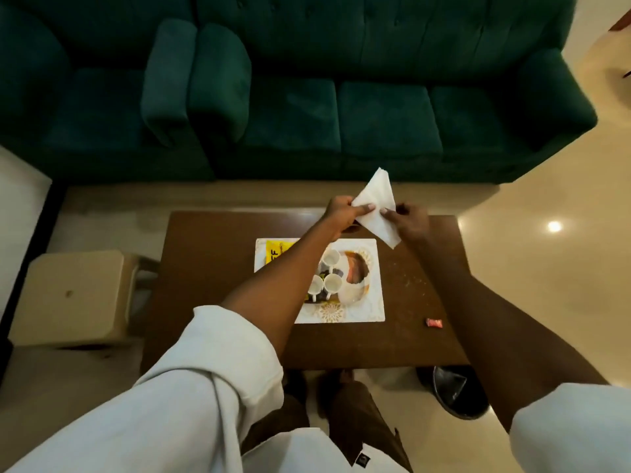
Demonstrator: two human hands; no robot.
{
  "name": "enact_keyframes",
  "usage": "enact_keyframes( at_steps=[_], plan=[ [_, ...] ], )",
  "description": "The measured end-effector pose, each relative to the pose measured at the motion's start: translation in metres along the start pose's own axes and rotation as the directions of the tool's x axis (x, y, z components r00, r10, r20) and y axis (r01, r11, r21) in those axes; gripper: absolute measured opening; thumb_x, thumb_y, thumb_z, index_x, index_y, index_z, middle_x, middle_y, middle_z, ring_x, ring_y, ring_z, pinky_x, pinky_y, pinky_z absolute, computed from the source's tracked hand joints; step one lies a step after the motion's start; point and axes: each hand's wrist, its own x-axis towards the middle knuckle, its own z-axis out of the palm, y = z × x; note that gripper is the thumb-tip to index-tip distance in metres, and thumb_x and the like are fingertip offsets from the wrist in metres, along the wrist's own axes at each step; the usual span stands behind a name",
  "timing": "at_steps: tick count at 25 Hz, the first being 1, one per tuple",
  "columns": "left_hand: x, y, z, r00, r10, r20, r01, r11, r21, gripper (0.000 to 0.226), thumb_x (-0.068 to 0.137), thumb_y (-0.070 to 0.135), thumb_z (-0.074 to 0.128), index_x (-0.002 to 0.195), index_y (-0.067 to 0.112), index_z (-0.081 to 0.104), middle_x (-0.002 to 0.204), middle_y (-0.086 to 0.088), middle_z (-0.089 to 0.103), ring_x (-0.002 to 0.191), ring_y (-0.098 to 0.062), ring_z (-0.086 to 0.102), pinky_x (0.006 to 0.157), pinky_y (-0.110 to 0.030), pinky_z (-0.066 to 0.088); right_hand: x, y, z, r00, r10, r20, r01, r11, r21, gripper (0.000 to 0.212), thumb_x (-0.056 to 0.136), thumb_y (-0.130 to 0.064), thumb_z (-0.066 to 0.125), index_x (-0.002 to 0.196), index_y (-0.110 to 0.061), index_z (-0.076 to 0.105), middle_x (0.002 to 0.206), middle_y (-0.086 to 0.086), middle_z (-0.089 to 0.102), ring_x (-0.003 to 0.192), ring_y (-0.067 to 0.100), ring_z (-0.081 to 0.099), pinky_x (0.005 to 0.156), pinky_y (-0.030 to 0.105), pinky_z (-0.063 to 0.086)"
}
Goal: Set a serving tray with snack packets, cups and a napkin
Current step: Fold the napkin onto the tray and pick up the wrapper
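A white paper napkin (pixel 375 203), folded into a diamond shape, is held up above the far edge of the brown table (pixel 211 268). My left hand (pixel 345 209) pinches its left side and my right hand (pixel 406 218) pinches its right side. Below my left forearm lies a white patterned serving tray (pixel 374 295). On it stand three white cups (pixel 333 283) and a yellow snack packet (pixel 276 250), partly hidden by my arm.
A small red wrapper (pixel 434 322) lies on the table to the right of the tray. A beige stool (pixel 73 298) stands left of the table, a dark bin (pixel 457 390) on the floor at the near right. A green sofa (pixel 341 114) runs behind.
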Motion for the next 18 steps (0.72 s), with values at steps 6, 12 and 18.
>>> enact_keyframes(
  at_steps=[6,12,18],
  plan=[
    [0.060,-0.107,-0.004,0.975,-0.160,-0.152,0.161,0.987,-0.010,0.030,0.094,0.015,0.074,0.120,0.001,0.068,0.101,-0.014,0.070,0.074,-0.022,0.064,0.060,-0.026,0.053,0.052,0.113,0.049,0.980,0.189,-0.055,-0.181,0.975,0.127,0.035,0.092,-0.012,0.078,0.119,0.009,0.070,0.124,0.023,0.072,0.105,0.032,0.070,0.093,0.042,0.059],
    [0.112,-0.220,-0.016,0.892,-0.163,-0.422,0.233,0.965,0.120,0.018,0.091,-0.002,0.071,0.108,-0.009,0.071,0.092,-0.018,0.069,0.060,-0.014,0.058,0.054,-0.020,0.050,0.096,0.237,0.112,0.930,0.360,-0.070,-0.344,0.923,0.173,0.035,0.095,-0.017,0.074,0.122,0.006,0.069,0.122,0.022,0.072,0.114,0.040,0.069,0.099,0.047,0.057],
    [0.111,-0.285,0.007,0.884,-0.032,-0.466,0.234,0.894,0.383,0.018,0.087,0.011,0.076,0.104,0.005,0.076,0.102,-0.010,0.078,0.097,-0.025,0.073,0.087,-0.039,0.060,0.093,0.284,0.161,0.903,0.418,-0.101,-0.408,0.907,0.105,0.032,0.093,-0.017,0.076,0.121,-0.001,0.072,0.120,0.015,0.074,0.113,0.033,0.070,0.091,0.033,0.054]
  ],
)
